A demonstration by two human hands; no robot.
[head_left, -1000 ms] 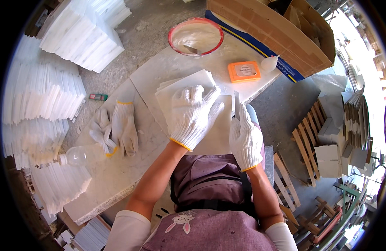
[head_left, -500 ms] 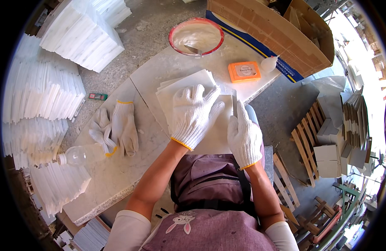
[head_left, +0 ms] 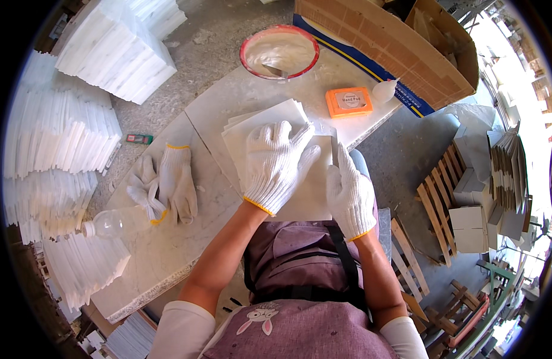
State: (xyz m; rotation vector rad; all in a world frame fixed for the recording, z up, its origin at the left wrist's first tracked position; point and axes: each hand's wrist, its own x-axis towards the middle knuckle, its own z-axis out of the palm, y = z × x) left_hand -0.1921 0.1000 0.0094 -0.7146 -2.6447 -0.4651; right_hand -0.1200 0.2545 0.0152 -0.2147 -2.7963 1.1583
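A square white tile (head_left: 317, 194) lies at the table's front edge, with more white tiles (head_left: 276, 115) stacked beyond it. My left hand (head_left: 277, 167), in a white knit glove, rests on the tiles with fingers and thumb spread. Along the tile's right edge, my gloved right hand (head_left: 352, 194) is closed, thumb side toward the tile and fingers pointing away from me. Whatever lies between its fingers and the edge is hidden. Beyond the right hand sits an orange box (head_left: 349, 102) with a pale label, next to a small white squeeze bottle (head_left: 384, 91).
A red-rimmed bowl (head_left: 246, 67) of pale paste holds a scraper (head_left: 275, 71). Spare gloves (head_left: 178, 185) and a clear bottle (head_left: 117, 222) lie left on the marble table (head_left: 150, 263). Tile stacks (head_left: 66, 119) flank the left; a cardboard box (head_left: 390, 54) stands far right, wooden pallets (head_left: 437, 203) nearer.
My right hand has shifted very slightly along the tile's right edge. My left hand keeps its place on the tiles.
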